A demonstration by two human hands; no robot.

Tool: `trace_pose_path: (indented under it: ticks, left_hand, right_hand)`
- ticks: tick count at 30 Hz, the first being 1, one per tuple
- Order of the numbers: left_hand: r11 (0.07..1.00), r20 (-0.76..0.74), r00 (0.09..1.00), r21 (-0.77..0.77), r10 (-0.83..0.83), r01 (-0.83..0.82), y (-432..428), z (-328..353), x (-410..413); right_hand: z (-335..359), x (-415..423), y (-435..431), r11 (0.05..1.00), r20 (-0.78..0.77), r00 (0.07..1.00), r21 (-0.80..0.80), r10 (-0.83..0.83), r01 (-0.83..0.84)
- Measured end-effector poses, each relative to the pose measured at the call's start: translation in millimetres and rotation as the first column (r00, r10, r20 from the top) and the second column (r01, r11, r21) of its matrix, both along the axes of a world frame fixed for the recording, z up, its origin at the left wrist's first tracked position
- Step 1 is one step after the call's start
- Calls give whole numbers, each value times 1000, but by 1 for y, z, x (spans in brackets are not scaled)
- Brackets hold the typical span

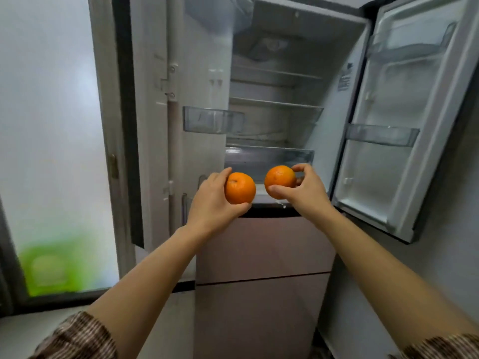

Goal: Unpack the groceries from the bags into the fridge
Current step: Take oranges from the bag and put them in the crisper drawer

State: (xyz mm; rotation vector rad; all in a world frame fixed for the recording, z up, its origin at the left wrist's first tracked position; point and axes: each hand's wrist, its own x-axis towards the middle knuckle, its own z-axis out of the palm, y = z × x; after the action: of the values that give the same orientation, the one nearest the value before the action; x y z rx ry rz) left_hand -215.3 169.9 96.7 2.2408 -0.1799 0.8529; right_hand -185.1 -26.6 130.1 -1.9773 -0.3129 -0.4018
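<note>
Before open fridge [274,120], oranges [240,188] held

We see the open fridge [298,47]: two glass shelves [274,103] above a clear drawer [267,155], nothing visible resting on them.

My left hand [211,203] holds one orange [240,188] and my right hand [302,189] holds another orange [280,179], close together but not touching. I keep them in front of the open fridge [274,81], just before its clear bottom drawer [269,158]. Both fridge doors stand open.
</note>
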Motion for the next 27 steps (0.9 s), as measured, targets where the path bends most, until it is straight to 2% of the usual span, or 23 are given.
trace_pose_path:
  ticks: [2, 5, 9, 13, 17, 20, 24, 27]
  left_hand:
    - [997, 34, 999, 71, -8, 6, -19, -3, 46]
    - [998, 39, 998, 52, -40, 38, -41, -11, 104]
    - [987, -21, 997, -146, -75, 71, -76, -19, 199]
    - [936, -69, 998, -351, 11, -35, -101, -18, 276]
    - [879, -109, 988, -454, 107, -145, -107, -11, 346]
    - [835, -71, 985, -523, 158, -172, -104, -5, 390]
    - [812, -32, 979, -553, 202, -186, -102, 7, 435]
    - [852, 22, 972, -487, 233, -193, -98, 13, 466]
  right_hand:
    - [-3, 41, -18, 999, 8, 999, -19, -35, 35]
    - [-9, 94, -32, 997, -15, 998, -34, -64, 63]
    - [1, 187, -48, 990, -38, 990, -21, -138, 137]
    - [9, 264, -59, 982, -52, 981, -11, -189, 189]
    - [8, 332, -60, 974, -89, 971, -41, -224, 221]
    - [8, 380, -57, 971, -84, 968, -50, -238, 234]
    - [15, 430, -52, 983, -27, 986, -88, -166, 163]
    - [23, 466, -49, 984, 63, 992, -138, -105, 113]
